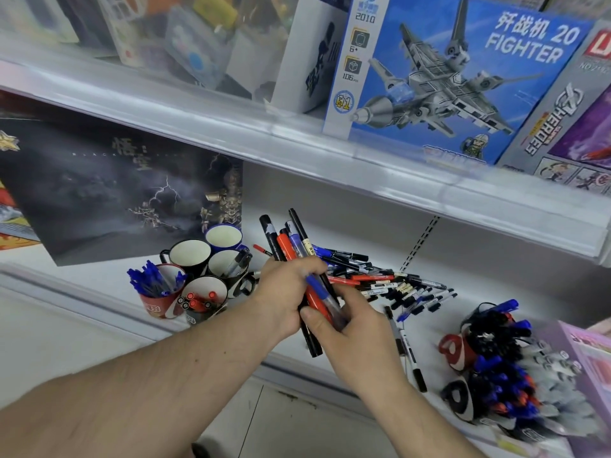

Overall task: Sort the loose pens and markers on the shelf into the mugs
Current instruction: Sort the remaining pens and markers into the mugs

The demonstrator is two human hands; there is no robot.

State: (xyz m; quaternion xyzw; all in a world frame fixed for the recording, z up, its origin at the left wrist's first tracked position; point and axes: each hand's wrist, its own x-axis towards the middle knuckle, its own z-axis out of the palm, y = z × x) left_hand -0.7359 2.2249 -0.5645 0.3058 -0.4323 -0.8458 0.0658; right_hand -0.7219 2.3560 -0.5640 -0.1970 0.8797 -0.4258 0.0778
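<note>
Several pens and markers (291,246), black, red and blue, bunched upright in the left hand (281,295), fingers curled round the middle of the bundle, held above the shelf (489,285). Right hand (344,328) closing thumb and fingers on the lower part of the same bundle, seemingly on a blue-capped clear pen (322,295); both grips clenched on pens, neither released. Light, stiff plastic barrels, smooth and probably slippery against each other, so likely to slide out of a loose fist; best pinched one at a time at mid-barrel and drawn out lengthwise. Caps perhaps loose, so pulling by the cap looks risky.

Just behind the hands, a loose pile of pens (380,279) lying flat on the shelf, mixed colours, not yet sorted. To the left, a cluster of mugs (191,256): one with blue pens (155,282), one with red markers (198,300), one with a few black ones, two seemingly empty. To the right, tipped mugs (453,352) spilling more pens. Behind, a dark poster (115,193); on the shelf above, a toy box with a fighter jet (446,77).
</note>
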